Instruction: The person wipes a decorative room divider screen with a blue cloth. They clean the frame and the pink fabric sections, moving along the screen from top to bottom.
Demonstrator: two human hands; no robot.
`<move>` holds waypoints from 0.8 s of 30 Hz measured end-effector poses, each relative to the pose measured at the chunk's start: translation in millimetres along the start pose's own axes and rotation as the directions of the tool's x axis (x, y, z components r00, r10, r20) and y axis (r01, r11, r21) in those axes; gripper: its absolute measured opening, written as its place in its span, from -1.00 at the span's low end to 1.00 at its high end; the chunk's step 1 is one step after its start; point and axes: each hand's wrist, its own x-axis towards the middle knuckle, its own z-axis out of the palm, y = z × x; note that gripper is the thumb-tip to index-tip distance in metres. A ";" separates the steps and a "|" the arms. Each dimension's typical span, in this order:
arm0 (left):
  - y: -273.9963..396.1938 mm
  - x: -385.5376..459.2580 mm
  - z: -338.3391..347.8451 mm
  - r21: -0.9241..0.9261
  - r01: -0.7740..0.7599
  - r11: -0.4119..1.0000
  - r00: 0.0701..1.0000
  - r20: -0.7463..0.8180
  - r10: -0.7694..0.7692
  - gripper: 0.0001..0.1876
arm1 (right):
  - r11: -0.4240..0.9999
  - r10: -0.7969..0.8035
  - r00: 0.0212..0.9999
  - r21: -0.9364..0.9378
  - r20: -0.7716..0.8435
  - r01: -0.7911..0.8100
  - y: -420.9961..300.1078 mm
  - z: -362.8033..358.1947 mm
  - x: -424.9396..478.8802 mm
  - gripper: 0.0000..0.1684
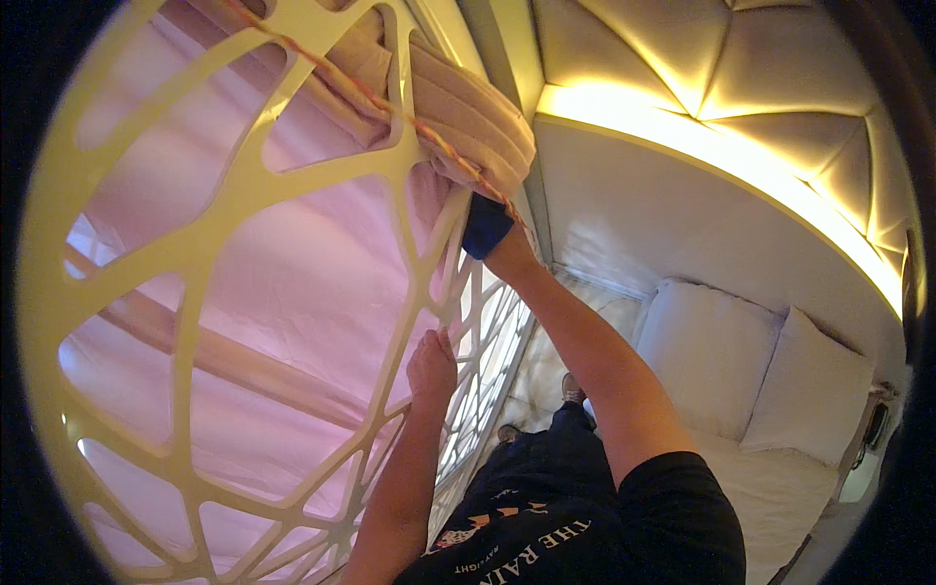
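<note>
A cream lattice panel (241, 201) with large irregular openings fills the left half of the view. My right hand (510, 257) is raised to the panel's upper right part with a dark blue cloth (486, 228). The cloth covers the fingers, so their grip is partly hidden. Lower down, my left hand (433, 363) is closed at a strut of the lattice, fingertips upward. A twisted orange-and-yellow cord (380, 104) runs diagonally across the front of the lattice to my right wrist.
Behind the lattice hang pinkish curtains (314, 256), with a gathered beige drape (475, 117) above my right hand. To the right stands a bed (760, 482) with white pillows (706, 351). A glowing light strip (702, 157) curves below a padded wall panel (629, 51). Marble-look floor (537, 380) lies around my feet.
</note>
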 end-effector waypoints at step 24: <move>4.5 5.1 -1.9 0.066 0.045 0.997 0.999 0.012 -0.046 -0.69 | 0.833 0.000 0.995 -0.550 0.096 0.053 19.9 -18.3 -55.5 -0.59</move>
